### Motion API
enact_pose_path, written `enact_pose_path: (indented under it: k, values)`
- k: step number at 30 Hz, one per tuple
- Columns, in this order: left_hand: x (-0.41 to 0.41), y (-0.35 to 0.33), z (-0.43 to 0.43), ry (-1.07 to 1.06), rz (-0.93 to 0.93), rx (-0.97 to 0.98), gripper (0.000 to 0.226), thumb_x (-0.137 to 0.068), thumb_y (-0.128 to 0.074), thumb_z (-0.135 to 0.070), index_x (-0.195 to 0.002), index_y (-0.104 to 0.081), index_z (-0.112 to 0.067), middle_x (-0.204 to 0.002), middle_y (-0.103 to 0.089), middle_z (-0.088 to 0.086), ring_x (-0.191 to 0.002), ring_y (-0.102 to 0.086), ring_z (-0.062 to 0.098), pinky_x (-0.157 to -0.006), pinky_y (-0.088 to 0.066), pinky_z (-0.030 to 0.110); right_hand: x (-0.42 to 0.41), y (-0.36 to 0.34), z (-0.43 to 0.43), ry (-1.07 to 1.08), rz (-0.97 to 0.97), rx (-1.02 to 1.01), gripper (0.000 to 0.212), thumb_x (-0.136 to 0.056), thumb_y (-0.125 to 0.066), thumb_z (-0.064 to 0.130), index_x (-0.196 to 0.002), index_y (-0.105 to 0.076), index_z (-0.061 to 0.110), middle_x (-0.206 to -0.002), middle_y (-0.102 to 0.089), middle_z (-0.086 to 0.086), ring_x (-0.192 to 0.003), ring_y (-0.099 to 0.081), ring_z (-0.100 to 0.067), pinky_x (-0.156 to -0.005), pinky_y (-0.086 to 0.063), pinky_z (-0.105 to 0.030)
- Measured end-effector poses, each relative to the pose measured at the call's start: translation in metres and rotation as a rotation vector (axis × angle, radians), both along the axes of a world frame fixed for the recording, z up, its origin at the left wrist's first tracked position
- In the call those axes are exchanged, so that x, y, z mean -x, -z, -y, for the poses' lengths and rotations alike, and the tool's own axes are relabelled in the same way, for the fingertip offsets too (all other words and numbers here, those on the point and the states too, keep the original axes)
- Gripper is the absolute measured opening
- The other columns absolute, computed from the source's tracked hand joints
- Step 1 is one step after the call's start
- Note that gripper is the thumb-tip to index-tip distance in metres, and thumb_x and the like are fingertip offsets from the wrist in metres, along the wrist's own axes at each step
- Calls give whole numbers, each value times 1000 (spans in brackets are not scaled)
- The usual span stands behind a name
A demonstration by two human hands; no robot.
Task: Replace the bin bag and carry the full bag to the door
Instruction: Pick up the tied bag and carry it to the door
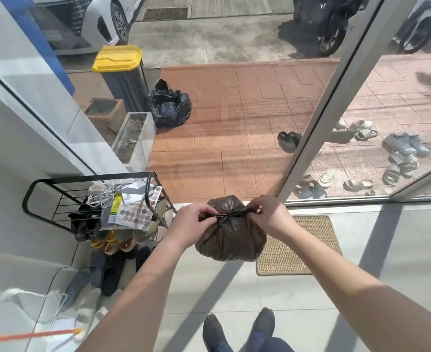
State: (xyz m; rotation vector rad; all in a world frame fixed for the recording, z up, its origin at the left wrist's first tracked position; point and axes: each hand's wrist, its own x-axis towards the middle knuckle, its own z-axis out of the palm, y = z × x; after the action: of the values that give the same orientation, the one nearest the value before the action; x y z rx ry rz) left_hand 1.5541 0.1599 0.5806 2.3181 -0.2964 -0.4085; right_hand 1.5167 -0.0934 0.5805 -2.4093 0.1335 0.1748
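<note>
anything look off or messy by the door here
Nothing spilled or torn: both hands, left hand and right hand, pull the bin bag knot tight. The only untidy spots are a black bag left beside the yellow-lidded bin and scattered sandals outside the glass.

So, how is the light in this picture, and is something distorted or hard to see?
Head view: strong sun casts long frame shadows across the floor tiles; the door frame bows from the wide-angle lens; reflections haze the glass panel over the sandals; the hands, left hand and right hand, and the brown bag stay sharp.
</note>
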Motion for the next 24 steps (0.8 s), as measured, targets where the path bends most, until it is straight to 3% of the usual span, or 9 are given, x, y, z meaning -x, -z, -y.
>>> enact_pose_path:
  k: [4, 10, 16, 24]
  values:
    - [-14, 24, 4, -24, -49, -7, 11, -90, -80, -29, -100, -81, -35, -87, -75, -22, -85, -66, -10, -79, -52, 16, -22, 25, 5, -39, -18, -5, 16, -86, -70, 18, -97, -80, 22, -92, -71, 3, -86, -64, -15, -84, -52, -34]
    - [-41, 62, 18, -72, -83, -21, 14, -88, -82, -25, -99, -81, -33, -90, -68, -24, -88, -66, -3, -93, -56, 29, -59, 68, 19, -61, -84, 7, 15, -87, -70, 17, -98, -79, 22, -96, -70, 1, -90, -63, -17, -87, -52, -35]
    - [-69, 121, 29, -127, -124, -40, 13, -87, -82, -28, -97, -80, -37, -89, -72, -22, -91, -67, 0, -90, -57, 31, -91, 125, 28, -84, -114, 35, 22, -90, -68, 19, -108, -80, 23, -98, -70, 3, -89, -63, -13, -81, -49, -30]
    - [-93, 229, 30, -105, -81, -1, 12, -87, -80, -28, -89, -76, -39, -84, -74, -23, -84, -67, -2, -84, -57, 30, -103, 220, 27, 0, -125, 17, 20, -89, -72, 16, -106, -80, 24, -102, -70, 6, -90, -66, -9, -90, -55, -31]
